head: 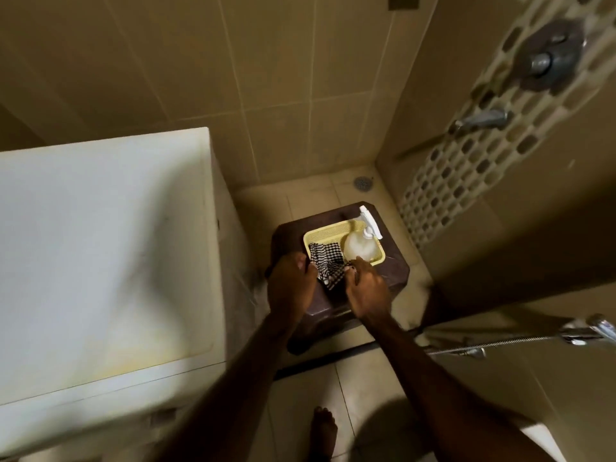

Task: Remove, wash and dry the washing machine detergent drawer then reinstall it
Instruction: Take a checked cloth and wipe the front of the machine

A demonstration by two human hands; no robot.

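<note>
— Where's the drawer?
— I can't see it. My left hand (290, 288) and right hand (366, 291) seem to pinch the checked cloth (328, 266).
— Risk?
— Tugging tips the bottle (358, 245) just beyond my fingers.

The cloth (328, 266) is checked black and white, and the tray (325, 234) under it is pale yellow with a finely dotted wall. The bottle (358, 245) is milky white with a white sprayer, the stool (393, 275) dark brown. The washer (100, 248) is white, yellowed near its front edge; the wall tiles (233, 78) are beige with paler grout.
</note>
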